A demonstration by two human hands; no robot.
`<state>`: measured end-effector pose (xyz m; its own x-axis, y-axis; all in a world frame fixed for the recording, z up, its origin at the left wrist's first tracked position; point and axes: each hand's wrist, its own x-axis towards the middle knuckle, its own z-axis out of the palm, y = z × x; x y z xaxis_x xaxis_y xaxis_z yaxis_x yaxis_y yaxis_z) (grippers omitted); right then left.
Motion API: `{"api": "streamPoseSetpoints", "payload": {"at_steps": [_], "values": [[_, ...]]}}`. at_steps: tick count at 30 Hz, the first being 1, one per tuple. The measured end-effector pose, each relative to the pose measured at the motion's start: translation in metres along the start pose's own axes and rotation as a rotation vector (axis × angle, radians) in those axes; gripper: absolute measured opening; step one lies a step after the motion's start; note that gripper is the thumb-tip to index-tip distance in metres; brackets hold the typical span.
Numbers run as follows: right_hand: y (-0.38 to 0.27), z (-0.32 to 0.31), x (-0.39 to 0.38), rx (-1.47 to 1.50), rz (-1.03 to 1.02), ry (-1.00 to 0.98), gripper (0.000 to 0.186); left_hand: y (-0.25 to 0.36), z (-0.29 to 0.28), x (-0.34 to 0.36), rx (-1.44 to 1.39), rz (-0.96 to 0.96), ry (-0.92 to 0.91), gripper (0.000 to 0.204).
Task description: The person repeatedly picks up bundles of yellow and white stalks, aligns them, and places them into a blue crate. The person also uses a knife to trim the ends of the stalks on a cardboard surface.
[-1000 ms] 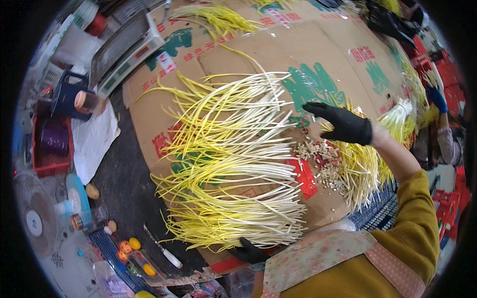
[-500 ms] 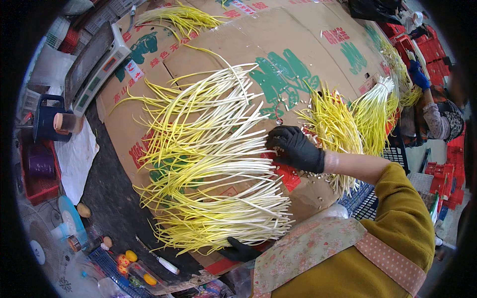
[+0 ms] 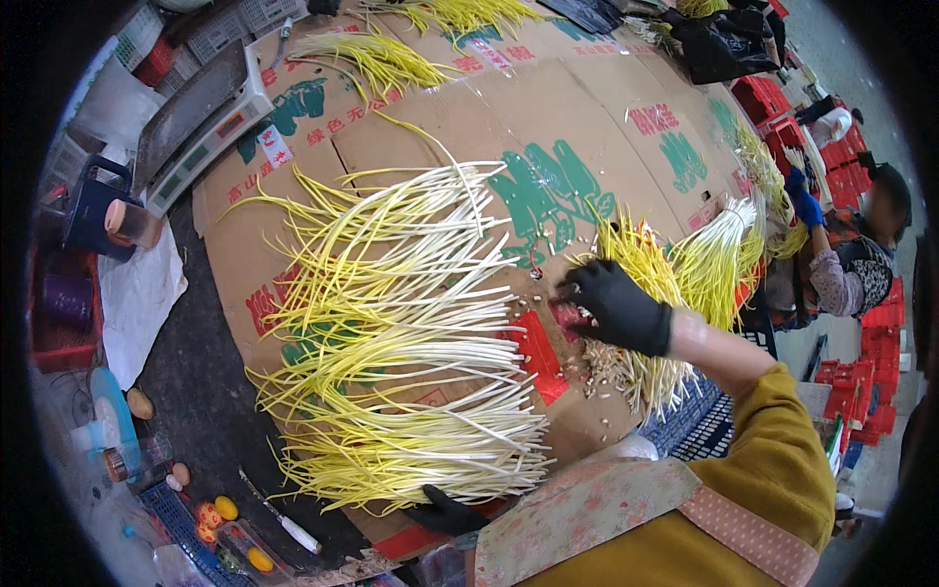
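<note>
A wide spread of yellow chives (image 3: 391, 342) lies on the cardboard (image 3: 577, 108), white stems to the right and yellow tips to the left. My left hand (image 3: 445, 511), in a black glove, rests at the near edge of this spread, fingers stretched out against the stalks. To the right of the white ends, my right hand (image 3: 621, 305), also black-gloved, hovers low over short cut scraps (image 3: 611, 367). Its fingers are bent but apart, with something red showing between them that I cannot make out. Beneath and beyond it lies a looser heap of chives (image 3: 636, 249).
A tied chive bunch (image 3: 719, 254) lies on the right, near another person (image 3: 841, 264) with a blue glove. At the left are a scale (image 3: 210, 127), a blue jug (image 3: 98, 205) and a knife (image 3: 284, 514). A dark blue crate (image 3: 694, 421) sits at the right edge.
My right hand has moved right, away from the white stem ends, and its fingers have spread. My left hand stays by the near stalks. The whole view has shifted slightly.
</note>
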<state>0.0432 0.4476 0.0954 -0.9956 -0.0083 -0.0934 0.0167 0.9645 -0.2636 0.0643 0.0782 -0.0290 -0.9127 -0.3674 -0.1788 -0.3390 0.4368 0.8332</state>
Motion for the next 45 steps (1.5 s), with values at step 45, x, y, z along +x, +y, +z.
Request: {"api": "streamPoseSetpoints", "payload": {"at_steps": [45], "values": [[0.104, 0.034, 0.256, 0.641, 0.351, 0.145, 0.039, -0.024, -0.001, -0.007, -0.226, -0.023, 0.000, 0.059]]}}
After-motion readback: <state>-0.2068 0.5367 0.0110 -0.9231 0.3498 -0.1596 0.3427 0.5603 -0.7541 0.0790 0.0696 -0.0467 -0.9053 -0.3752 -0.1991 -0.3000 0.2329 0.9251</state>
